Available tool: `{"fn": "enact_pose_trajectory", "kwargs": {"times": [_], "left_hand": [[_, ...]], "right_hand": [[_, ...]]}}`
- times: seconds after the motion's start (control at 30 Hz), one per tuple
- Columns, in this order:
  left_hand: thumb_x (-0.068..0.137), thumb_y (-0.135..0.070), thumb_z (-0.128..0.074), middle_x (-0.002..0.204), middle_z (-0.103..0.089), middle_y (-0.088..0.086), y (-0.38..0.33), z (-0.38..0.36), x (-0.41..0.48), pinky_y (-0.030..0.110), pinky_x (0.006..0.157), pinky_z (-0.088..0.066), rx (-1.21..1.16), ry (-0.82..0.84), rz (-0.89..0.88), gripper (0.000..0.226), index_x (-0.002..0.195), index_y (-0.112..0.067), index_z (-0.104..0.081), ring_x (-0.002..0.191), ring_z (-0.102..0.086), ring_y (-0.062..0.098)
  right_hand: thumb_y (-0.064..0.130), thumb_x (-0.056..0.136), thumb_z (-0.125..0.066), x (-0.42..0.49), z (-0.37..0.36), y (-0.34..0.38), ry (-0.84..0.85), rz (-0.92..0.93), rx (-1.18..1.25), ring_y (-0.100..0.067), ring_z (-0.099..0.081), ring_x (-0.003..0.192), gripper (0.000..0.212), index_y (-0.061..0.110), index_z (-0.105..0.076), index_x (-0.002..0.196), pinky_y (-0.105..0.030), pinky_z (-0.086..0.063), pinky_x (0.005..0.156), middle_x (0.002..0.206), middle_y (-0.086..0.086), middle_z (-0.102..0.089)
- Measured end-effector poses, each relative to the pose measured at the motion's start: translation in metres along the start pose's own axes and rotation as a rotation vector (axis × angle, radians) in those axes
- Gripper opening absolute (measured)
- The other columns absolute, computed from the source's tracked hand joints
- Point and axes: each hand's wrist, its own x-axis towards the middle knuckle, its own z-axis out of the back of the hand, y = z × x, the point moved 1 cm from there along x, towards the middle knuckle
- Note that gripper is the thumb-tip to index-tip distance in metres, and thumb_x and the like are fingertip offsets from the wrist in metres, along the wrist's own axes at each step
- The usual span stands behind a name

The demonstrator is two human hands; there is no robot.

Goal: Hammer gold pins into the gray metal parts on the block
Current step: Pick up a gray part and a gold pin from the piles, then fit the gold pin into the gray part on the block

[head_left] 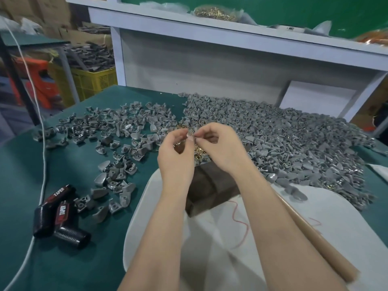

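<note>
Both hands meet above a small heap of gold pins (198,151) at the far end of a dark wooden block (210,185). My left hand (177,153) and my right hand (220,145) have thumbs and forefingers pinched together on something tiny between them, too small and blurred to name. Loose gray metal parts (117,131) lie scattered to the left. A much larger pile of gray parts (294,139) spreads to the right. A long wooden handle (315,238) lies under my right forearm; its head is hidden.
The green table (63,259) carries a black tape tool marked TAPER (60,215) at front left with a white cable (42,164). A white sheet (220,248) lies under the block. A white shelf (210,49) with a bag of gold pins (214,13) stands behind.
</note>
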Motion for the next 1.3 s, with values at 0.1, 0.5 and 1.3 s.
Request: {"fn": "enact_pose_trajectory", "kwargs": {"times": [0.1,0.5,1.3], "left_hand": [[0.092,-0.008,-0.057,0.105,-0.067,0.002,-0.001,-0.001,-0.002,0.030,0.096,-0.049,-0.020,0.023,-0.018,0.014,0.102,-0.017,-0.062,0.104,-0.062,0.011],[0.090,-0.010,-0.062,0.087,-0.064,-0.004,0.005,0.022,0.012,0.018,0.080,-0.051,-0.371,-0.405,0.176,0.012,0.086,-0.021,-0.060,0.081,-0.062,0.007],[0.086,-0.023,-0.068,0.078,-0.066,-0.011,-0.005,-0.009,-0.013,0.008,0.071,-0.045,0.179,0.212,-0.162,0.006,0.082,-0.022,-0.064,0.072,-0.059,-0.004]], "right_hand": [[0.008,0.085,-0.065,-0.002,-0.002,0.001,-0.035,-0.008,0.038,-0.008,-0.061,0.075,0.018,0.025,-0.062,0.078,-0.026,-0.053,0.077,0.078,0.007,-0.066],[0.011,0.090,-0.059,0.033,-0.032,-0.006,0.062,-0.153,-0.090,-0.008,-0.064,0.082,0.015,0.010,-0.067,0.103,-0.023,-0.053,0.080,0.095,-0.001,-0.070],[0.003,0.083,-0.064,-0.009,0.042,-0.020,-0.164,-0.264,0.172,-0.015,-0.062,0.065,0.017,0.018,-0.063,0.075,-0.030,-0.053,0.064,0.072,-0.003,-0.067]]}}
